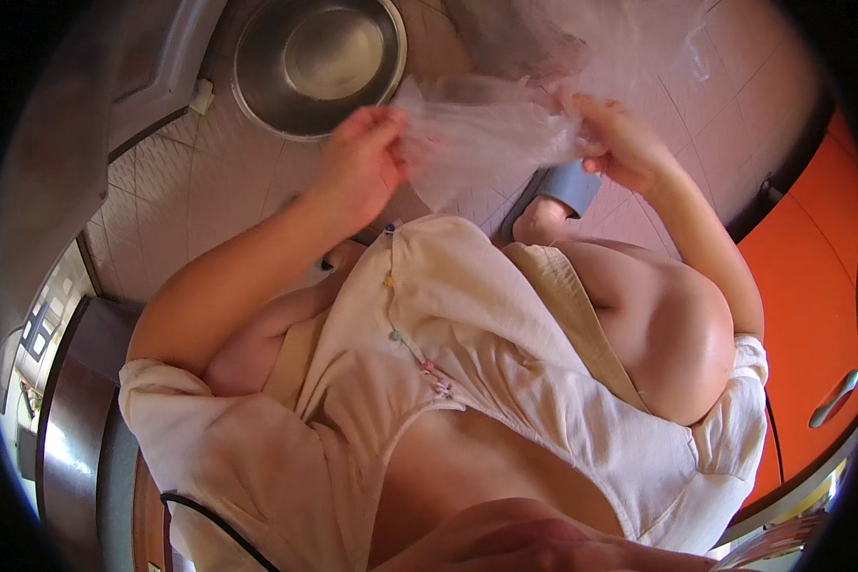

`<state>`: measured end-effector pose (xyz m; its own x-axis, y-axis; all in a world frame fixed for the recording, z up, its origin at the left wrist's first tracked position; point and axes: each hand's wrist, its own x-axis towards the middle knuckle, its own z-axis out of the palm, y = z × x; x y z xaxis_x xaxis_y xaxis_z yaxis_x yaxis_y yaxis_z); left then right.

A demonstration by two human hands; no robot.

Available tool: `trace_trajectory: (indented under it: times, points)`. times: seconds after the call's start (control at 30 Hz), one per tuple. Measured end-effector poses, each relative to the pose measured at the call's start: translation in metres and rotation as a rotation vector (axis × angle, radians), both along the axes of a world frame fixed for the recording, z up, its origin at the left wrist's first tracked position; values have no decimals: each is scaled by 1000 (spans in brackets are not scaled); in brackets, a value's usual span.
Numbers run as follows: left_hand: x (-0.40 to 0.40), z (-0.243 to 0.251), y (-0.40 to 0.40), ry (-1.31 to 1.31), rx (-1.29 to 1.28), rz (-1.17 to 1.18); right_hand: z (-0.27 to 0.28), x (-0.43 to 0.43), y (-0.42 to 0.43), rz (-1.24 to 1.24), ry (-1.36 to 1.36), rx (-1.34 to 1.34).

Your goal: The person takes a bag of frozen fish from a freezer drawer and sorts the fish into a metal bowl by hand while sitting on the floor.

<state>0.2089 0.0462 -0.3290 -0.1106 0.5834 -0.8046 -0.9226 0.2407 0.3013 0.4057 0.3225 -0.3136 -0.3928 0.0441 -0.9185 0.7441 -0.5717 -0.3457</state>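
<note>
A crumpled, translucent plastic bag (490, 136) is stretched between my two hands, over the floor in front of my knees. My left hand (365, 157) pinches one side of it between thumb and fingers. At the other side, my right hand (622, 139) has its fingers closed on the gathered plastic. More clear plastic film (615, 43) spreads out beyond my right hand, blurred; I cannot tell whether it belongs to the same bag. Just past my left hand, a round stainless steel basin (332, 57) stands on the floor with its inside bare.
Light tiles cover the floor (186, 236). An orange cabinet front (801, 286) with a metal handle (834, 399) closes off the right. A dark cabinet or appliance panel (50, 179) rises on the left. One foot in a blue slipper (568, 187) shows below the bag.
</note>
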Motion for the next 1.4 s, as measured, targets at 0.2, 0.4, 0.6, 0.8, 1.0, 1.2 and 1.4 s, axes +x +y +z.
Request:
trace_trajectory:
  times: [0.2, 0.4, 0.6, 0.8, 1.0, 1.2, 1.4]
  points:
    - [-23, 21, 6, 374, -298, 29, 40, 0, 10, -115, 99, 284]
    - [-34, 43, -9, 877, -72, -853, 48, 11, 7, -51, 239, 476]
    - [-35, 34, -6, 963, -44, -738, 30, 10, 3, -33, 453, -87]
    - [-30, 42, 3, 1121, -92, -662, 54, -25, -24, 458, 476, 368]
    - [-35, 34, -5, 955, -33, -718, 41, -33, -30, 810, 530, 1195]
    - [-43, 35, -9, 987, 36, -723, 57, -40, -38, 713, 388, 1171]
    - [-53, 58, 8, 728, 89, -862, 81, -64, -48, 704, 405, 1012]
